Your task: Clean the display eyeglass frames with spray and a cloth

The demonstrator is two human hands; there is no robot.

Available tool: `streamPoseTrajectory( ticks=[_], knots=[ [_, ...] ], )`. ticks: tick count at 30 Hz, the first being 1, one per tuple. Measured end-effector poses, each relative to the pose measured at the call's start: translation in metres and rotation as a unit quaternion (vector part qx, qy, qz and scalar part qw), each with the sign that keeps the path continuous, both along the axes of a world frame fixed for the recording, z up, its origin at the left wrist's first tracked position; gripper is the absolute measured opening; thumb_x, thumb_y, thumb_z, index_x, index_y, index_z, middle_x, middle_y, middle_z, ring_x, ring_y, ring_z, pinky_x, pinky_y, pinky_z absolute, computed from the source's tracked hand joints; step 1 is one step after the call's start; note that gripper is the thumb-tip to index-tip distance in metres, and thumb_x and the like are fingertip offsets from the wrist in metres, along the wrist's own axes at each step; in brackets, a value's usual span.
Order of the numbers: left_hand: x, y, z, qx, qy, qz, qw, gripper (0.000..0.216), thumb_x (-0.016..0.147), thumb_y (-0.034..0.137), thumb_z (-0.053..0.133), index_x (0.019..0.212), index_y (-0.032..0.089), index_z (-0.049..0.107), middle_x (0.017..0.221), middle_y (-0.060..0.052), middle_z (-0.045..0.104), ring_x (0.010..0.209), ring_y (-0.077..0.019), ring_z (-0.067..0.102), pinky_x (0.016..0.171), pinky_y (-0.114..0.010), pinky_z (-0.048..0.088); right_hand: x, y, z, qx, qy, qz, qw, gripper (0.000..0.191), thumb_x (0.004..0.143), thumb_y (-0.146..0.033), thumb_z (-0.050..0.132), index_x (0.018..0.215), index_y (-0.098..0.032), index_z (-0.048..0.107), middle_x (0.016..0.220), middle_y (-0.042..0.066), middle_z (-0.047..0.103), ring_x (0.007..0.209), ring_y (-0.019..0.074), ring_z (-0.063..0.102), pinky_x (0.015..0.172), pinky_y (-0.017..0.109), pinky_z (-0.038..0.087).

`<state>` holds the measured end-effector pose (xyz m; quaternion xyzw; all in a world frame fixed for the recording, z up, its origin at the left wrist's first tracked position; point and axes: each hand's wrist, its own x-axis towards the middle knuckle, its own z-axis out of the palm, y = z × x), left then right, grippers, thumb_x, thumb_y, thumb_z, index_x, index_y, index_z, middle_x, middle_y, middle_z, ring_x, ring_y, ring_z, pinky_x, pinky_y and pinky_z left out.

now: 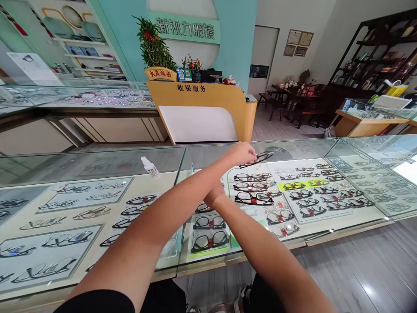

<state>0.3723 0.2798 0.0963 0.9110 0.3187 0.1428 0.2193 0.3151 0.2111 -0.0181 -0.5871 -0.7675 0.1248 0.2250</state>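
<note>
My arms cross above the glass display case (254,150). My left hand (240,154) reaches over to the right and grips a pair of dark-framed eyeglasses (262,157) above the far side of the case. Under my left forearm lies my right hand (215,191); its fingers are hidden, so what they touch does not show. Near it are black eyeglasses (211,240) in a column and another pair with a red tag (254,198). A small white bottle (150,167) stands to the left of my hands on the case.
More eyeglasses (308,202) fill the right part of the case, and others (67,239) lie on the left. Beyond stands a yellow and white cashier counter (198,113) with a potted plant (153,48). A second glass counter (368,115) is at the right.
</note>
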Motion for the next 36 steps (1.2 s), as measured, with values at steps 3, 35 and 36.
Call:
streamPoseTrajectory(
  ticks=[3, 35, 36],
  knots=[
    [-0.039, -0.007, 0.016, -0.092, -0.165, 0.013, 0.982, 0.033, 0.081, 0.050, 0.076, 0.088, 0.020, 0.088, 0.072, -0.005, 0.075, 0.070, -0.0207, 0.064, 0.069, -0.033, 0.046, 0.002, -0.003, 0.003, -0.007, 0.014, -0.044, 0.999, 0.030, 0.097, -0.014, 0.052, 0.114, -0.019, 0.076, 0.124, 0.018, 0.077, 0.100, 0.0331, 0.075, 0.088, 0.043, 0.058],
    [-0.230, -0.048, -0.095, -0.230, -0.468, 0.167, 0.837, 0.037, 0.079, 0.053, 0.088, 0.101, 0.023, 0.083, 0.109, -0.007, 0.083, 0.103, -0.0239, 0.076, 0.095, -0.038, 0.060, 0.013, -0.024, 0.023, -0.024, 0.507, 0.019, 0.862, 0.035, 0.083, -0.056, 0.086, 0.087, -0.022, 0.079, 0.078, 0.001, 0.067, 0.070, 0.0158, 0.051, 0.066, 0.032, 0.043],
    [-0.231, -0.049, -0.094, -0.229, -0.465, 0.167, 0.839, 0.036, 0.080, 0.052, 0.087, 0.101, 0.023, 0.083, 0.109, -0.007, 0.083, 0.102, -0.0239, 0.076, 0.094, -0.038, 0.060, 0.014, -0.024, 0.023, -0.022, 0.503, 0.019, 0.864, 0.035, 0.084, -0.056, 0.086, 0.087, -0.022, 0.080, 0.077, 0.001, 0.067, 0.069, 0.0156, 0.051, 0.066, 0.032, 0.042]
  ],
)
